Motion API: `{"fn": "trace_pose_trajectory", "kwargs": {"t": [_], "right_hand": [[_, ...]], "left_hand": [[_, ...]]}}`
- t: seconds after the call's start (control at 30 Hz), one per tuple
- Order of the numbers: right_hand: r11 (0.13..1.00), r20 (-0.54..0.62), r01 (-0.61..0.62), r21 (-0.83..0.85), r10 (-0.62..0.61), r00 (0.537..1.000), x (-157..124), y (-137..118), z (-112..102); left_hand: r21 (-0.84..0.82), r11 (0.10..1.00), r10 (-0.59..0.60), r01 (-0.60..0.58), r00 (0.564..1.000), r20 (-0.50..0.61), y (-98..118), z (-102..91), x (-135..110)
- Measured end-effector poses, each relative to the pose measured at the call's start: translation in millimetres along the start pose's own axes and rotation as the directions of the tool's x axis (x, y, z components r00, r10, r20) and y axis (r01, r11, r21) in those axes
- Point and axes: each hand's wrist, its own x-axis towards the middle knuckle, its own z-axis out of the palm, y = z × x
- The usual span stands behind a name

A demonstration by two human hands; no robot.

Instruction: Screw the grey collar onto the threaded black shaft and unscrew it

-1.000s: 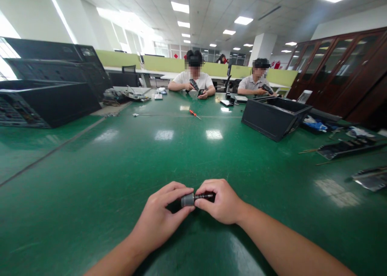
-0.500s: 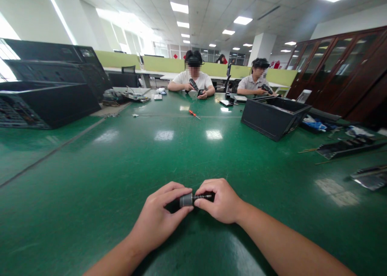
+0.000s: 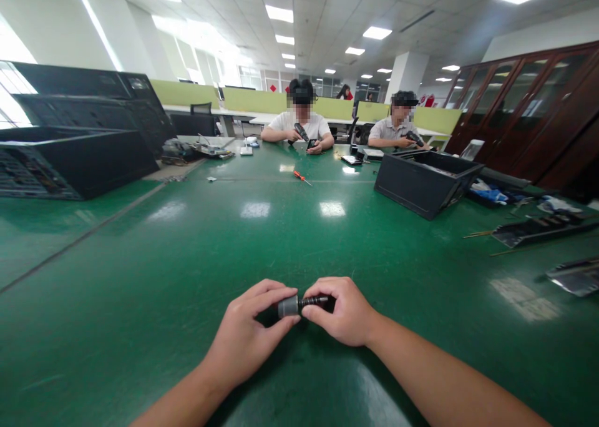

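My left hand (image 3: 255, 330) is closed around a grey cylindrical part (image 3: 287, 306), thumb below and fingers above. From its right end extends a thin dark shaft with rings like a spring or thread (image 3: 314, 301). My right hand (image 3: 344, 311) pinches this shaft close to the cylinder, its tip lying inside the curled fingers. Both hands are low over the green tabletop (image 3: 281, 252), near its front edge. The cylinder's left end is hidden in my left hand, so its exact kind cannot be made out.
An orange screwdriver (image 3: 299, 176) lies mid-table. A black computer case (image 3: 428, 180) stands at right, near metal scraps (image 3: 538, 227). Larger dark cases (image 3: 79, 133) are at left. Across the table, two people (image 3: 302, 124) hold power drills (image 3: 301, 131).
Almost nothing differs. My hands keep the same hold on the grey part and its shaft; the whole view has shifted very slightly.
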Motion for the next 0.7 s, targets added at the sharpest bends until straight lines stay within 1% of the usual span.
{"fn": "trace_pose_trajectory", "kwargs": {"t": [0.2,0.7], "right_hand": [[1.000,-0.024,0.011,0.001,-0.011,1.000,0.5,-0.4,1.4],[1.000,-0.014,-0.024,0.001,0.024,1.000,0.9,-3.8,0.6]], "left_hand": [[-0.012,1.000,-0.002,0.002,1.000,-0.004,1.5,-0.2,3.1],[-0.020,1.000,-0.002,0.001,1.000,-0.030,0.0,-0.4,2.3]]}}
